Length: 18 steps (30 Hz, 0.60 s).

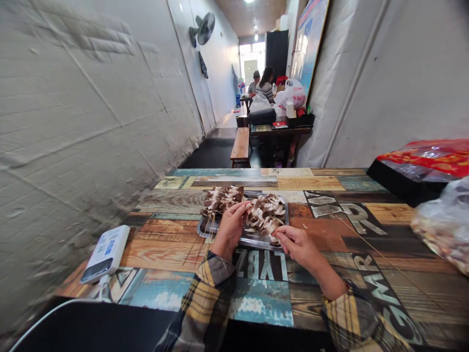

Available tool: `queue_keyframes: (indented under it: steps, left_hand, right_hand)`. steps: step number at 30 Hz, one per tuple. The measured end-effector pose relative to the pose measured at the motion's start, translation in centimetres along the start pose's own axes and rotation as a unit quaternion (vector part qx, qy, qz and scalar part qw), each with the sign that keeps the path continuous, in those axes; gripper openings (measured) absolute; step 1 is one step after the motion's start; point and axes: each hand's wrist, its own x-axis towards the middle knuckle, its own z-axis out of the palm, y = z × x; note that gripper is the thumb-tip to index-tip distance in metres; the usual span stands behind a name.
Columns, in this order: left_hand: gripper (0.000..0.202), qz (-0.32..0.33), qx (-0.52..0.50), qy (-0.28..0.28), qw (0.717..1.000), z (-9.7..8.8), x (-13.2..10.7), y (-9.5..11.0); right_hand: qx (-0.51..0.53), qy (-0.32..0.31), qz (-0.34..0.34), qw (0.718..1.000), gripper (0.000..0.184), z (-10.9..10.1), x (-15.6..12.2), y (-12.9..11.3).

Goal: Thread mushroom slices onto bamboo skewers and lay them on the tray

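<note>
A metal tray [287, 211] on the table holds brown-and-white oyster mushrooms in two heaps: the left mushrooms [222, 196] have thin bamboo skewers [208, 233] sticking out toward me, and more loose mushrooms [269, 208] lie on the right. My left hand [230, 229] is over the middle of the tray, thumb and fingers pinched together; what they grip is too small to make out. At the tray's front right corner, my right hand [297, 245] pinches the edge of a mushroom between thumb and forefinger.
A single skewer [370, 244] lies on the patterned tabletop [264, 303] at right. A white device with a cable [106, 254] sits at left. A bag of pale pieces [445, 225] and a black box with red packaging [406, 178] stand at right. Two people sit farther back.
</note>
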Motion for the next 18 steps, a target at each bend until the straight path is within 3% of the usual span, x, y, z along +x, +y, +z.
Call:
queue_keyframes:
  steps: [10, 18]
  left_hand:
    - [0.043, 0.048, -0.024, 0.039, 0.998, 0.1, -0.31, -0.13]
    - [0.05, 0.01, -0.084, 0.048, 0.995, 0.13, -0.16, -0.13]
  right_hand:
    - [-0.028, -0.003, 0.007, 1.0, 0.038, -0.46, -0.37, -0.36]
    - [-0.031, -0.013, 0.019, 0.999, 0.038, -0.03, -0.41, -0.36]
